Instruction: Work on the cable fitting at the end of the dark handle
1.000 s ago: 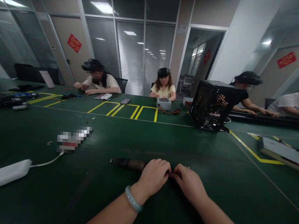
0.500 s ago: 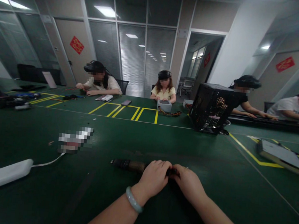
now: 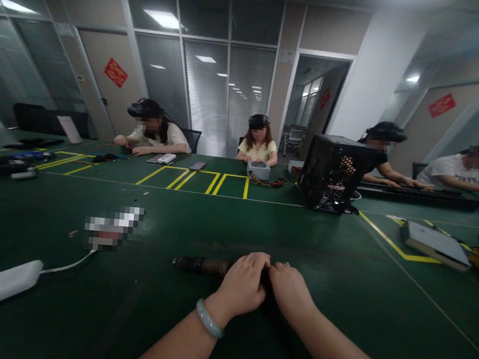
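A dark, tube-shaped tool (image 3: 210,266) with a narrow tip lies on the green table, its tip pointing left. My left hand (image 3: 245,283), with a pale green bangle on the wrist, is wrapped round the right part of the tool. Right beside it, my right hand (image 3: 291,290) is closed at the tool's right end, its fingertips close to those of my left hand. The backs of both hands hide that end, and what my right fingers hold cannot be made out.
A white power strip (image 3: 1,287) lies at the left, its cable running to a blurred-out object (image 3: 113,229). A black computer case (image 3: 332,173) stands behind to the right, near a grey metal box (image 3: 435,244). Several people sit across the green table (image 3: 160,318).
The view has shifted slightly, so the background sits further left. My right hand has turned a little, its fingers now tucked closer against my left hand. The tool stays in place on the table.
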Demonstrator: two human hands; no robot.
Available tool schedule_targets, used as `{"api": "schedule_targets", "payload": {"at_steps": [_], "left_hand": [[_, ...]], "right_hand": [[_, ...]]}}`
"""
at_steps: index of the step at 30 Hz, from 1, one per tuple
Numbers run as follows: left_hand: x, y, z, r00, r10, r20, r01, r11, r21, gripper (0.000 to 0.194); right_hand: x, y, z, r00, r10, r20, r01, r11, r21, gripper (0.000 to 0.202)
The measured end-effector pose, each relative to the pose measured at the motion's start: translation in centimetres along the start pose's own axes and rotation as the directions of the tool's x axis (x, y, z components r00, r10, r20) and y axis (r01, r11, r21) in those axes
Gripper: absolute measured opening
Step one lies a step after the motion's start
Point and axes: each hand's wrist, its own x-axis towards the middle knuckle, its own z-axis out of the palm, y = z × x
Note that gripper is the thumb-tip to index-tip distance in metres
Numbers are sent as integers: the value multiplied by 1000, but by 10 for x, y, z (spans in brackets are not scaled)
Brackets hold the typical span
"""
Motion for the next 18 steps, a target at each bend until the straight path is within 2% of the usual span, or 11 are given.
{"api": "schedule_targets", "payload": {"at_steps": [5,10,14,18], "left_hand": [[-1,-1,2,999,-28,-26,27,998,-54,40],[-1,-1,5,998,-64,-19,63,998,-27,40],[-1,1,0,998,-62,15,62,998,3,39],[0,2,-3,998,-69,7,70,997,-39,38]], "right_hand": [[0,-8,0,999,-37,-3,37,992,-124,30],[-2,-12,7,995,-85,-49,74,976,-205,35],[-4,-11,14,991,-116,-68,96,964,-249,38],[-3,-4,16,982,-173,-74,147,950,-274,41]]}}
